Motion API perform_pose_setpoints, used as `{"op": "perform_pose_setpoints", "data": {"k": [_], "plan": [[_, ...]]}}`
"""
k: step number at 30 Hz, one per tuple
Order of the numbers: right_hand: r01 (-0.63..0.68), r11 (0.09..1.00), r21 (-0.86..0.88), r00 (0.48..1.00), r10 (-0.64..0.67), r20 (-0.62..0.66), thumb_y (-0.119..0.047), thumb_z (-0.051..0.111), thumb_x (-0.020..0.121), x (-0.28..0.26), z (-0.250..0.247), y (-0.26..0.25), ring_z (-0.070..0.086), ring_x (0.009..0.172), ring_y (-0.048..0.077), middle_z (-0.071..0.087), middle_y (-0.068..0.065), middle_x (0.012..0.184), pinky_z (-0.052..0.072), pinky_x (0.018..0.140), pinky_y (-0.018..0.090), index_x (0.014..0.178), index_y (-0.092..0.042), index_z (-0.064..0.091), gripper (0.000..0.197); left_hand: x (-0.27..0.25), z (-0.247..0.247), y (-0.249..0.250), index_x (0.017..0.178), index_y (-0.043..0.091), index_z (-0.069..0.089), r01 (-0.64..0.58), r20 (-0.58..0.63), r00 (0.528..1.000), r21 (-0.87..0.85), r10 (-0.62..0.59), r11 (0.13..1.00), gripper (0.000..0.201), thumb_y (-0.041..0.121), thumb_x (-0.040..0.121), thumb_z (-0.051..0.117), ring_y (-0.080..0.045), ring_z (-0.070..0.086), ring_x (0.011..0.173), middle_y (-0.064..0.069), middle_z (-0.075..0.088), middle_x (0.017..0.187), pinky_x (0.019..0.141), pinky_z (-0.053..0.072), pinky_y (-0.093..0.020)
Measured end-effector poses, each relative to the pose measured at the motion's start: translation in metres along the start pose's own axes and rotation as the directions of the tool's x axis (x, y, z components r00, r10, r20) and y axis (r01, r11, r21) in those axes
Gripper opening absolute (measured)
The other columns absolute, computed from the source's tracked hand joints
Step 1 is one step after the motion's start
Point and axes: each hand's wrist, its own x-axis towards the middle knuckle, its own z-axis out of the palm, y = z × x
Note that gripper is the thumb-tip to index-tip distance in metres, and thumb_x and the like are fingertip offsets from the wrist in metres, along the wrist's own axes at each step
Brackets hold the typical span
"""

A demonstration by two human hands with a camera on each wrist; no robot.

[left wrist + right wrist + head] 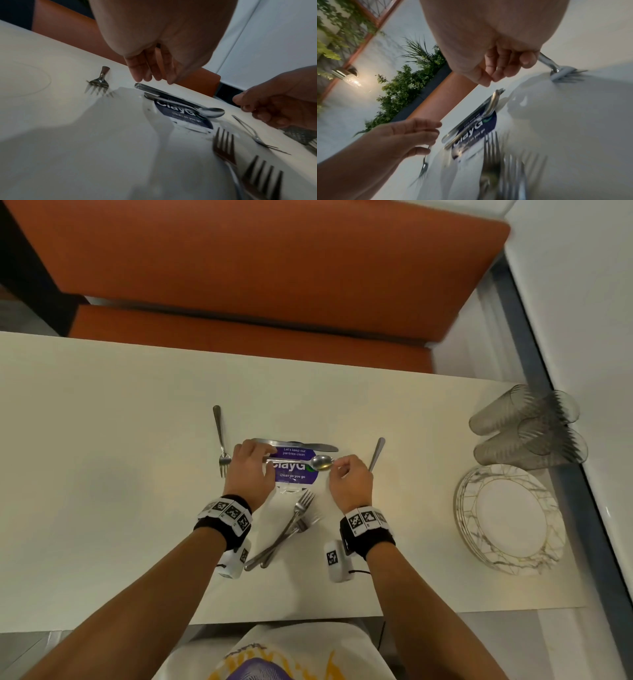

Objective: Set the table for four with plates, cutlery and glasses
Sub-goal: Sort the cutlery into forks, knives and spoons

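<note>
My left hand point(251, 460) hovers with straight fingers point(150, 73) just above the handle ends of a stack of knives point(298, 444) and spoons point(322, 462) lying across a purple sign point(294, 474). It holds nothing. My right hand point(342, 470) hangs by the spoon bowl point(211, 112) with fingers point(501, 70) loosely curled and nothing in them. One fork point(221, 440) lies left of the pile. Another fork point(376, 451) lies to the right, half hidden by my right hand. Two forks point(287, 529) lie crossed nearer to me.
A stack of marbled plates point(510, 518) sits at the table's right end. Several clear glasses point(527, 429) lie on their sides behind it, against the wall. An orange bench point(260, 268) runs along the far side. The white table point(102, 474) stretches away to the left.
</note>
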Motion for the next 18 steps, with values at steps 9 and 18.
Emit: {"op": "perform_pose_setpoints", "data": {"k": [9,18], "plan": [[0.112,0.954,-0.279,0.959,-0.031,0.28,-0.034,0.072,0.086,-0.045,0.035,0.02,0.056,0.094,0.019,0.06,-0.004,0.094,0.052,0.087,0.035,0.097,-0.025,0.069,0.015,-0.051,0.012,-0.006,0.111,0.02,0.069,0.014,0.119,0.993,-0.087,-0.003,0.996,0.019,0.011,0.096,0.062,-0.014,0.054,0.1,0.004,0.065,0.109,0.085,0.047,-0.026],[-0.029,0.992,-0.123,0.975,0.055,0.217,-0.018,0.07,0.09,-0.04,0.033,0.004,0.067,0.089,0.018,0.072,0.001,0.096,0.058,0.09,0.041,0.102,-0.019,0.071,0.012,-0.068,0.017,-0.013,0.11,0.021,0.069,0.116,0.369,0.924,-0.017,-0.101,0.993,0.028,0.041,0.091,0.075,-0.015,0.058,0.091,0.01,0.062,0.091,0.086,0.054,-0.035]]}}
